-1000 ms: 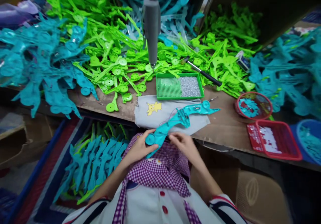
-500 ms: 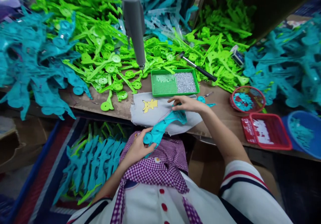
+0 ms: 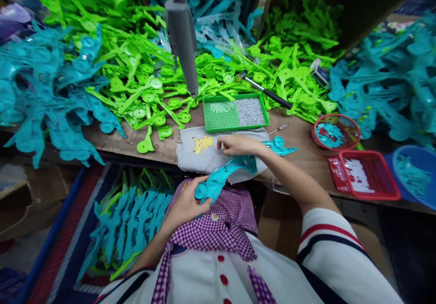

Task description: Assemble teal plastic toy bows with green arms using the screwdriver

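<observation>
Left hand [image 3: 185, 204] clenched the round end of the teal plastic part [image 3: 221, 179] at the lap; the rest lay on the grey cloth [image 3: 190, 156]. Right hand [image 3: 238, 145] pressed loosely on it, grasping nothing. Risk: part could slide off the desk [image 3: 299, 156] edge.

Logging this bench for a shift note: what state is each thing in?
Teal part: held, across cloth and lap.
Left hand: gripping its round end.
Right hand: on the cloth.
Green tray: half filled with screws.
Red basket: holds white bits.
</observation>
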`<state>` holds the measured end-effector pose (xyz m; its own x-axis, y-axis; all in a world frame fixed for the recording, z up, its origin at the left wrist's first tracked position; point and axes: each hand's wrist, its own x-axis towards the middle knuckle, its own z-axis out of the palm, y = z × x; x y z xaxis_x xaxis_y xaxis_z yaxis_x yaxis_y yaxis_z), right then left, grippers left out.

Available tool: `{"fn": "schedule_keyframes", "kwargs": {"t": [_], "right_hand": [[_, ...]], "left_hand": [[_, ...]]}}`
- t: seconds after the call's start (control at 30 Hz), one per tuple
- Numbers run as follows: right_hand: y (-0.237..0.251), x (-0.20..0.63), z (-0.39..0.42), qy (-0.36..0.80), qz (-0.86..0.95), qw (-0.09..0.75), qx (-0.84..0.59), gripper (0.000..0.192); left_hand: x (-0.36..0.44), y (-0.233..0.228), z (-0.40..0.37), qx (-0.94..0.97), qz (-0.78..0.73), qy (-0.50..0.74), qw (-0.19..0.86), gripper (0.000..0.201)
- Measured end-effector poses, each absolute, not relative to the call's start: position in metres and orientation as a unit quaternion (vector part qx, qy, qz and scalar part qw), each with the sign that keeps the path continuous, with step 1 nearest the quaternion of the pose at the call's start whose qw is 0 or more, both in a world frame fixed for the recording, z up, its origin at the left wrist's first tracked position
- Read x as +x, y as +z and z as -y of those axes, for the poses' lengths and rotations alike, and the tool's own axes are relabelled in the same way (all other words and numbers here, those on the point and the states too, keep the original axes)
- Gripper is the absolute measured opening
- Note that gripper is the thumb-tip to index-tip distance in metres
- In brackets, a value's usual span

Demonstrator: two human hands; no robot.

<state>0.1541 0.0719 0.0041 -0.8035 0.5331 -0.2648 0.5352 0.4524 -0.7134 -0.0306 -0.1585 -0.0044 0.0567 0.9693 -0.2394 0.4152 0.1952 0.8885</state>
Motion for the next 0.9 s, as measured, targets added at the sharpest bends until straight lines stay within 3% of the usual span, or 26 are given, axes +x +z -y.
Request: {"fn": "schedule_keyframes", "kwargs": {"t": [0.1,0.2,0.4,0.57,0.73,0.9], "right_hand": [[0.024,0.151,-0.072,-0.545,-0.778,-0.073,0.303,0.028],[0.051,0.168,-0.073,-0.631,-0.672,-0.212,0.323,0.04],[0.079,0.228,-0.043,-0.465,-0.597,-0.534,0.377,0.04],[0.083,0.223,-0.012,-0.345,-0.505,-0.722,0.324,0.032],[0.064,0.208,-0.015,-0.334,-0.446,-0.738,0.381,0.027],[-0.006,0.248,0.009,-0.25,-0.333,-0.708,0.57,0.02]], "left_hand": [[-0.031,-0.006,0.158,0.561,-0.627,0.296,0.452,0.056],[-0.038,-0.008,0.155,0.546,-0.637,0.307,0.449,0.053],[-0.066,-0.015,0.137,0.52,-0.677,0.29,0.432,0.057],[-0.086,-0.014,0.112,0.55,-0.663,0.263,0.435,0.059],[-0.091,0.001,0.111,0.595,-0.66,0.224,0.401,0.059],[-0.082,-0.01,0.135,0.544,-0.611,0.222,0.531,0.06]]}}
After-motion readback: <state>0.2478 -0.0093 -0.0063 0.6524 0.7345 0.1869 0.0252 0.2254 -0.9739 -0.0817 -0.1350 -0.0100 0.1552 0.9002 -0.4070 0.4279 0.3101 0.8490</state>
